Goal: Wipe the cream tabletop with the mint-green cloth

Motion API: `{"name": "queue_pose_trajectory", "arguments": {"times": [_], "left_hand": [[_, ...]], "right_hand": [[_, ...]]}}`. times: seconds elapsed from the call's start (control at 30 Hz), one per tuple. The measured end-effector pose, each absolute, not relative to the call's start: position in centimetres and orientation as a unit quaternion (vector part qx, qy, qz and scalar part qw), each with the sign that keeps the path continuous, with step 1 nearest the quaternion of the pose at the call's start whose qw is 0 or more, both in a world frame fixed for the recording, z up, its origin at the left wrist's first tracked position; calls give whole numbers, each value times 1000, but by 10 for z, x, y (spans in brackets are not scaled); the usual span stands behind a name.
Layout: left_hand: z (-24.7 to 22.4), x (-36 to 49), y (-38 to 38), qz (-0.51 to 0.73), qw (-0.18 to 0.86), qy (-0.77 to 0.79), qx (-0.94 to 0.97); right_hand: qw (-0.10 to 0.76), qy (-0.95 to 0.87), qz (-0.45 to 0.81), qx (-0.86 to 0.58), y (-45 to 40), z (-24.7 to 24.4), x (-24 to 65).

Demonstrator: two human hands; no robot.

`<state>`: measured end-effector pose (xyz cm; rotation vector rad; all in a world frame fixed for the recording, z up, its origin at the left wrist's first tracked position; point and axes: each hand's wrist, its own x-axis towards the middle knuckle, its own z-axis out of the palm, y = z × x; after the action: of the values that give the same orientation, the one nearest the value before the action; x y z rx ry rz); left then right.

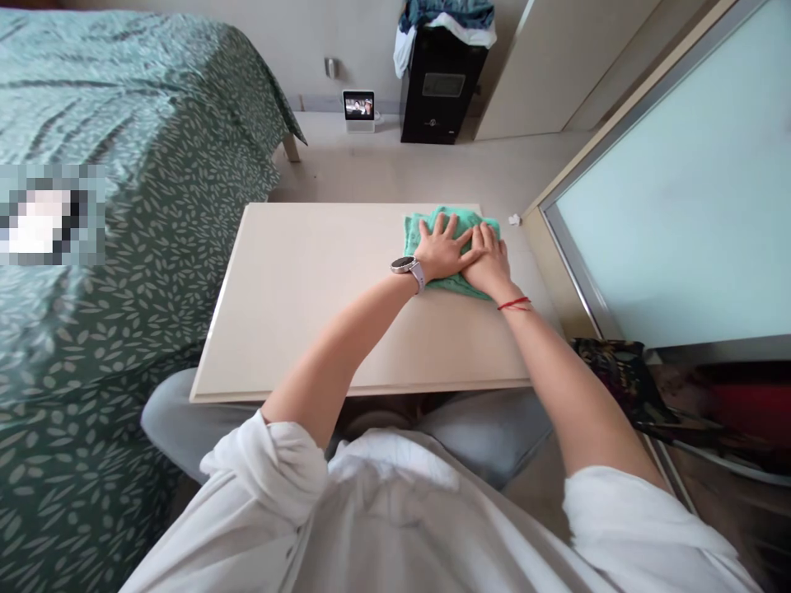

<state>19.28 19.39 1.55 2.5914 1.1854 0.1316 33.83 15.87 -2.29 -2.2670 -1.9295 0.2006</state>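
Green cloth [456,285] already laid in layers on worktop [309,288], right of frame centre. Cloth covered by left hand [440,249] and right hand [488,262], both open, nothing gripped. What is left cannot be told.

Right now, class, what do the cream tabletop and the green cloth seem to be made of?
Cream tabletop: probably laminated board with a satin finish, going by its smooth, even face and soft sheen.
Green cloth: a matte, soft textile, judging by its rumpled folds; fibre unclear.
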Motion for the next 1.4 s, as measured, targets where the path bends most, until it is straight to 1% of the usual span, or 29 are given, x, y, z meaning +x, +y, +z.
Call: {"name": "queue_pose_trajectory", "arguments": {"times": [0.17,0.3,0.47,0.63,0.83,0.97,1.17,1.4], "left_hand": [[12,191,179,39,156,339,927],[15,163,176,29,160,331,930],[20,98,183,26,155,394,905],[22,17,185,35,140,478,866],[29,-72,169,40,119,590,798],[27,-107,155,43,112,645,755],[21,-108,140,68,91,692,713],[24,-51,137,63,85,694,712]], "right_hand": [[86,-564,50,-820,120,-30,327],[77,-573,34,-815,119,-27,294],[64,-632,45,-771,146,-21,233],[80,-714,80,-691,176,-17,156],[90,-790,117,-595,194,-8,60],[87,-822,133,-548,195,-3,20],[68,-868,149,-469,197,-4,18],[68,-877,140,-454,198,-9,78]]}}
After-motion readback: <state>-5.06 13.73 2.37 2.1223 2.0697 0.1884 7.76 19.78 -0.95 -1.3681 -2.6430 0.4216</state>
